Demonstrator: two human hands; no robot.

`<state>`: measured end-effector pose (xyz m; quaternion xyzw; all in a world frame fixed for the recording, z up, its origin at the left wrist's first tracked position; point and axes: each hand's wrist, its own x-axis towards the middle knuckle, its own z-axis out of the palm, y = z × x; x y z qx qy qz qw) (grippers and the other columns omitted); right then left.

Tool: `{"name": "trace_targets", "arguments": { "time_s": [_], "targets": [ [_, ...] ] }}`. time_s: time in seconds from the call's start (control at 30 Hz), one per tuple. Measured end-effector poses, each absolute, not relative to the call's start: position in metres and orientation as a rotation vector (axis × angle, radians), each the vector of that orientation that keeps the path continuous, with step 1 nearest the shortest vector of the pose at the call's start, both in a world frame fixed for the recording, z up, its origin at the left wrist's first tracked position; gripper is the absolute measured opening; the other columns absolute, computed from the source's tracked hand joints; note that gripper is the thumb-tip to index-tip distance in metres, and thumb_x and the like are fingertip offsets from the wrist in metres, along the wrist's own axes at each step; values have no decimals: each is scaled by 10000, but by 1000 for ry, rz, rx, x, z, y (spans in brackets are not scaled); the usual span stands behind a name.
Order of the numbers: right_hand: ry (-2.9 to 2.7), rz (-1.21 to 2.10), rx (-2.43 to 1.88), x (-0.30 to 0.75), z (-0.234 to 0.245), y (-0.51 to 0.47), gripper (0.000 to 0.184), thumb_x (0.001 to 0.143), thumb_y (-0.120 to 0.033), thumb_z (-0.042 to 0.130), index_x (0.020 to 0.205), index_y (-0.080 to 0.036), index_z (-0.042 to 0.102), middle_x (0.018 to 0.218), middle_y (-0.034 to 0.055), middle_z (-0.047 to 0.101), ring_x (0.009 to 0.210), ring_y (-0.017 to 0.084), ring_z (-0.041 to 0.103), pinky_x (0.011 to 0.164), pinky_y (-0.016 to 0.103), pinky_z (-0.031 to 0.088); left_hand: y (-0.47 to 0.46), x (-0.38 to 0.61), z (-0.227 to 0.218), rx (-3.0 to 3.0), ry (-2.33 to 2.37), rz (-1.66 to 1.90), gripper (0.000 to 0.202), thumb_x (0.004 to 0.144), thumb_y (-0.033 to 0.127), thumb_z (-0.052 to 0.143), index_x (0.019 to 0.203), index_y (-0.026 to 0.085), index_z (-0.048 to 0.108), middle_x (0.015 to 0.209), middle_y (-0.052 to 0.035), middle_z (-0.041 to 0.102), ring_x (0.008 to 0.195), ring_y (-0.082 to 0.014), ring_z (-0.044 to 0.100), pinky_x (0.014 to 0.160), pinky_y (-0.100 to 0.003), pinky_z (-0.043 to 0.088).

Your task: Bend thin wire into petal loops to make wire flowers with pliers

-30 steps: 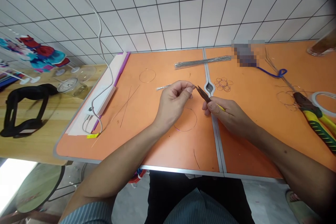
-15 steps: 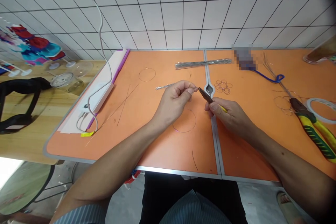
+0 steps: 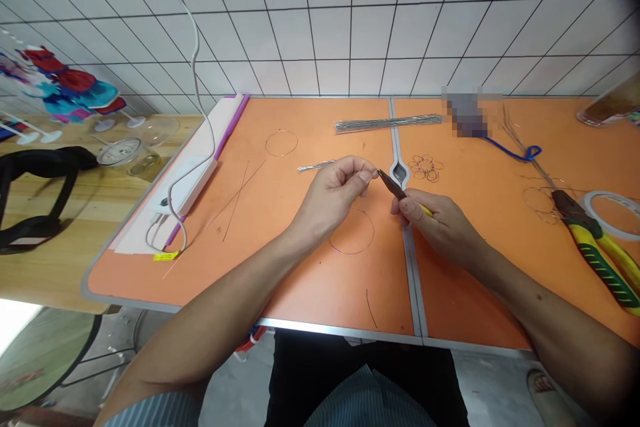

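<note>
My left hand (image 3: 336,188) is closed in a pinch, thumb against forefinger, on the end of a thin wire that barely shows. Wrapped around a pair of pliers (image 3: 393,185) with dark jaws and a yellow handle is my right hand (image 3: 440,221). The jaws' tip meets the left fingertips; whether it bites the wire is too small to tell. Just below the left hand shows a thin wire ring (image 3: 374,230); I cannot tell if it hangs from the fingers or lies on the orange table (image 3: 300,267). A short wire bundle (image 3: 313,166) is partly hidden behind that hand.
Long straight wires (image 3: 385,123) lie at the back. A coiled wire flower shape (image 3: 426,168) sits right of the metal seam. Larger green-yellow pliers (image 3: 595,247) and a white ring (image 3: 613,213) are far right. A white power strip (image 3: 187,195) with a cable stands left.
Both hands and the pliers keep nearly the same pose, with the plier tip at the left fingertips. The whole view has shifted very slightly.
</note>
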<state>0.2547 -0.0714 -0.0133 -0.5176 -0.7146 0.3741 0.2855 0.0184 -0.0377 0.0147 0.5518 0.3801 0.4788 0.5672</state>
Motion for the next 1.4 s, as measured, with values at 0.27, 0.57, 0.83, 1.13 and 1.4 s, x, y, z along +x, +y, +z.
{"name": "trace_targets", "arguments": {
  "time_s": [0.27,0.57,0.83,1.13,1.4],
  "targets": [
    [-1914,916,-1391,252,-9,-73,619,1129,-762,477,898,-239,714,798,35,671,763,225,607,683,359,407,-38,17,15,1301,887,1119,139,988,267,735,870,202,766,747,-4,599,682,-137,485,637,-289,373],
    [-1986,816,-1445,253,-9,-73,576,1151,-709,442,854,-246,614,746,0,526,682,192,486,645,358,358,-39,17,15,1309,909,1104,144,976,286,743,858,204,761,739,-7,583,680,-142,471,614,-290,352],
    [-2025,736,-1436,252,-9,-72,563,1151,-693,457,807,-251,511,703,-18,472,644,175,443,633,351,324,-39,17,15,1343,918,1092,164,999,268,700,852,203,729,707,6,542,643,-133,409,597,-292,308],
    [-2043,732,-1412,252,-9,-72,523,1166,-655,418,867,-254,572,759,5,561,701,202,510,680,367,377,-39,16,17,1314,902,1099,163,974,309,757,844,211,744,724,-1,553,665,-143,437,613,-295,333],
    [-2045,749,-1416,253,-11,-72,519,1169,-651,410,921,-256,638,795,18,642,727,219,578,696,369,405,-37,14,14,1303,903,1104,141,979,299,753,870,211,763,734,-6,563,681,-147,462,626,-293,350]
  ]
}}
